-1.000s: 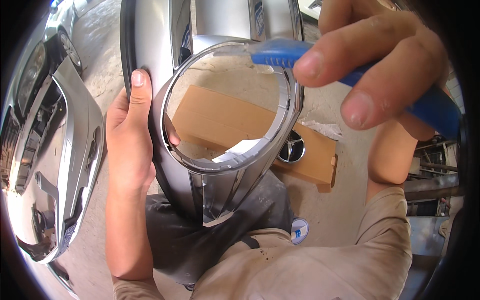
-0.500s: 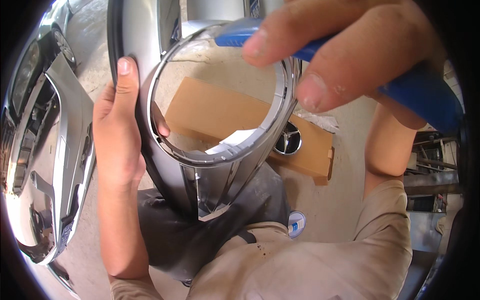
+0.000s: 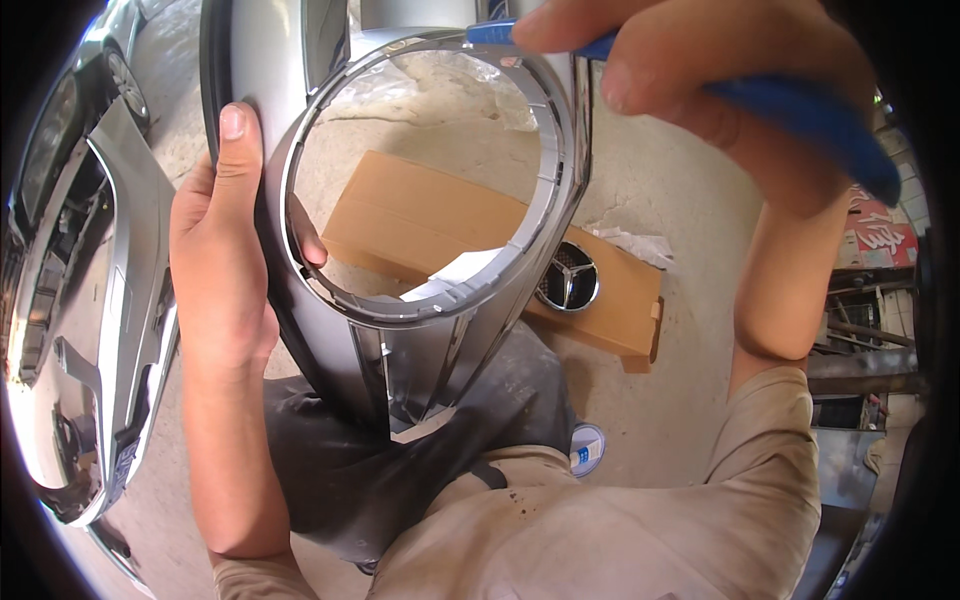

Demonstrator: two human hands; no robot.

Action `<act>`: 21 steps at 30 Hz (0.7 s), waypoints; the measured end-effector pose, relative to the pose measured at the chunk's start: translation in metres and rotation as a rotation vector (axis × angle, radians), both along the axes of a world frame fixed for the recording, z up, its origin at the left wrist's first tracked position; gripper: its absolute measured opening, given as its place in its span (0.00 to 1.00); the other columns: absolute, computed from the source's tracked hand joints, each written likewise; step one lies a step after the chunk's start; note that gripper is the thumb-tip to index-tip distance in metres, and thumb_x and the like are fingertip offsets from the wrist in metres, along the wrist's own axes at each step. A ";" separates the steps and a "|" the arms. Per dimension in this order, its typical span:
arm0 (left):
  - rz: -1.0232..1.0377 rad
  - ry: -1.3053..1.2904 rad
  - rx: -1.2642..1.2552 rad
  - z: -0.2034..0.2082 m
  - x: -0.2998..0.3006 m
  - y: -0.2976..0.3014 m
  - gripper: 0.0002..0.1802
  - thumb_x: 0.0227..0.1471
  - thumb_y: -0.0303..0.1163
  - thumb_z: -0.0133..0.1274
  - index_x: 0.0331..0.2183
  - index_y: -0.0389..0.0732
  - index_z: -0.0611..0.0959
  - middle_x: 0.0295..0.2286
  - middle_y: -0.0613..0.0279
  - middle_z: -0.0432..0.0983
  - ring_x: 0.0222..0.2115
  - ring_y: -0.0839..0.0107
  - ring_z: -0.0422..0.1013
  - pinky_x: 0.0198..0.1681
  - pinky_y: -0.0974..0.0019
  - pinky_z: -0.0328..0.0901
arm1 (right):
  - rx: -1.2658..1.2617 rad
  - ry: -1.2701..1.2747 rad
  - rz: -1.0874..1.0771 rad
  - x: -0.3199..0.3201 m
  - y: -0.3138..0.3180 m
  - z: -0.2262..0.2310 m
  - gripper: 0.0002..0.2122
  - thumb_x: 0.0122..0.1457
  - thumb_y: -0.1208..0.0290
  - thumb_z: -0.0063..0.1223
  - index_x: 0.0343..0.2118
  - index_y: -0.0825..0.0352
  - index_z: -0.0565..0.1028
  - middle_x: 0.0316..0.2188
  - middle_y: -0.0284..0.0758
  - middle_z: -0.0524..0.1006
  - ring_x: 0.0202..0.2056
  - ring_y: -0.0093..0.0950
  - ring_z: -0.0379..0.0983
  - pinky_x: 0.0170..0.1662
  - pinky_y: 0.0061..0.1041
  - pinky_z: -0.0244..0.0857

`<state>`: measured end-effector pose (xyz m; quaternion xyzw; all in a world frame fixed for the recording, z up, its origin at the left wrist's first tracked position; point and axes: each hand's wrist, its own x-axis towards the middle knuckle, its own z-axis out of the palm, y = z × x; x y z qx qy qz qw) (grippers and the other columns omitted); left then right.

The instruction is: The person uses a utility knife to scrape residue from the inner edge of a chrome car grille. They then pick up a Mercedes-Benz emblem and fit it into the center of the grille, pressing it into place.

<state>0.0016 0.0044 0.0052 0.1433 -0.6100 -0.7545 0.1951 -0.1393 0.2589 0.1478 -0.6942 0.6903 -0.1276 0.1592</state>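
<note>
A grey and silver car grille point(image 3: 277, 90) with a large round opening stands tilted before me, its lower end by my legs. Around the opening runs a clipped grey ring point(image 3: 549, 180). My left hand point(image 3: 228, 270) grips the grille's left side, thumb on the dark edge and a fingertip showing inside the opening. Closed around a long blue tool point(image 3: 800, 112), my right hand point(image 3: 725, 100) is raised at the upper right. The tool's narrow flat tip is at the ring's upper edge; whether it touches cannot be told. The fingers hide much of the tool, so its exact kind is unclear.
Behind the grille, a brown cardboard box point(image 3: 430, 205) lies on the concrete floor with a round chrome star emblem point(image 3: 570, 277) on it. A silver bumper point(image 3: 125, 270) and a car point(image 3: 110, 85) are at left. A small round tub point(image 3: 588, 452) sits by my leg; stacked parts line the right.
My right hand and the blue tool have moved up and slightly away from the camera, with the tip further along the ring's top. The grille and left hand have shifted slightly left.
</note>
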 end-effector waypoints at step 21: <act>-0.009 0.015 0.001 0.002 -0.002 0.000 0.25 0.64 0.53 0.48 0.28 0.39 0.77 0.13 0.65 0.70 0.11 0.77 0.65 0.16 0.76 0.58 | 0.091 0.049 -0.004 -0.003 -0.008 0.014 0.07 0.64 0.69 0.50 0.41 0.64 0.76 0.45 0.43 0.78 0.36 0.28 0.73 0.41 0.28 0.66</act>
